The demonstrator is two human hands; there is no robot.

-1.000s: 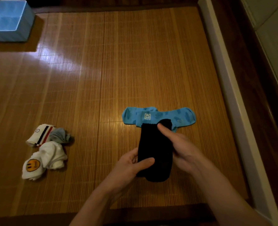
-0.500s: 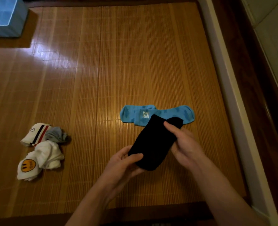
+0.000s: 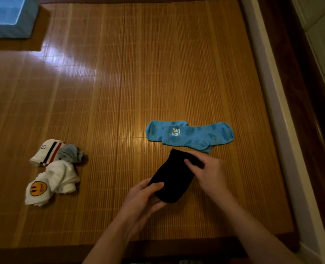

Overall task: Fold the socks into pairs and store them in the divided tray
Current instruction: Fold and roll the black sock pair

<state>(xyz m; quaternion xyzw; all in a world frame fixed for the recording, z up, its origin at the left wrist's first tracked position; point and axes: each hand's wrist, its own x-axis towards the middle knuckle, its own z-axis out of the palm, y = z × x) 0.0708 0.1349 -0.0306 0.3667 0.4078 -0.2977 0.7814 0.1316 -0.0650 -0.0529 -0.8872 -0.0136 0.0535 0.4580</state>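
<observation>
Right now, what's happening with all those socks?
A person is folding a black sock on the bamboo mat: the left hand grips its near end, the right hand pinches its far end. The blue socks lie flat just beyond it. Off to the left sit a striped sock bundle and a smiley-face sock bundle; the blue tray is in the far left corner.

Dim, warm light; glare on the bamboo mat (image 3: 77,61) upper left, edges bowed.

Legible: "TIDE" in a white box — on the blue sock (image 3: 190,135). Marks on the smiley-face sock (image 3: 37,188) and striped sock (image 3: 47,151) cannot be read
</observation>
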